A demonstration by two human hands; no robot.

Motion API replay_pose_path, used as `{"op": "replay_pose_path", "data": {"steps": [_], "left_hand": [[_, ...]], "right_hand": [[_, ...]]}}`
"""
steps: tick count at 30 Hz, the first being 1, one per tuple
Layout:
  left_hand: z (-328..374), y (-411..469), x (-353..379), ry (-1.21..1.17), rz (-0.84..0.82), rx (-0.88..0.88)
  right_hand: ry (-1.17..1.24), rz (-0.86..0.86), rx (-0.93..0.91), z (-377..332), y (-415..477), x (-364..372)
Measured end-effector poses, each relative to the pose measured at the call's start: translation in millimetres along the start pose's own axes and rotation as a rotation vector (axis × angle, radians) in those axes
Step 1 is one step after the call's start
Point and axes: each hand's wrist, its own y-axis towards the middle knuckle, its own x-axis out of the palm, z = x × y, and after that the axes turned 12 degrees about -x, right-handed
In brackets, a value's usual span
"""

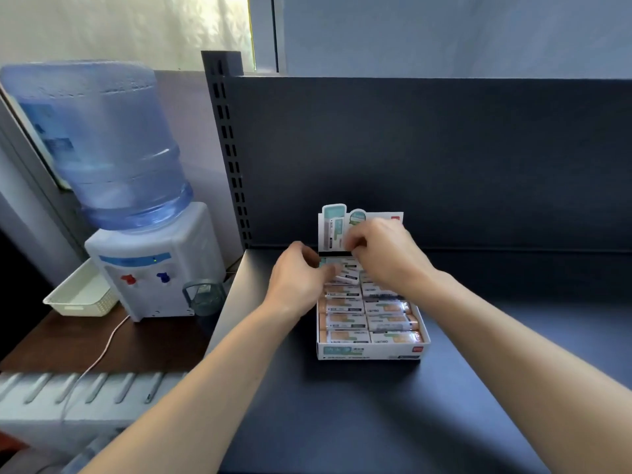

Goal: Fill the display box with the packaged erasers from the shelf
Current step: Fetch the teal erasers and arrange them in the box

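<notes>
A white display box stands on the dark shelf, its printed header card upright at the back. Two columns of packaged erasers lie in it. My left hand and my right hand meet over the box's far end. A tilted packaged eraser sits between their fingertips; the left fingers pinch it, and the right fingers touch near its upper end. The box's back rows are hidden under my hands.
A water dispenser with a blue bottle stands left of the shelf on a brown table, with a white basket and a dark cup beside it. The shelf's dark back panel rises behind the box.
</notes>
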Motion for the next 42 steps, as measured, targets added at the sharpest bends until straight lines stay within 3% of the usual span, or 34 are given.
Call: {"op": "replay_pose_path", "data": {"steps": [4, 8, 13, 19, 28, 34, 42], "left_hand": [[2, -4, -5, -0.07, -0.003, -0.008], [16, -8, -7, -0.054, 0.114, 0.031], [49, -32, 19, -0.035, 0.143, 0.205], [100, -79, 111, 0.037, -0.054, 0.385], [163, -160, 278, 0.239, -0.478, 0.541], [176, -172, 349, 0.424, -0.459, 0.594], [176, -171, 370, 0.583, -0.46, 0.569]], "right_hand": [[0.011, 0.092, 0.031, 6, -11, -16], [0.017, 0.148, 0.056, 16, -26, -34], [0.039, 0.174, 0.094, 44, -52, -59], [0.012, 0.198, 0.179, 104, -107, -113], [-0.103, 0.203, 0.503, 232, -216, -200], [-0.145, 0.082, 0.664, 287, -265, -221], [-0.121, -0.055, 0.713, 306, -274, -218]]}}
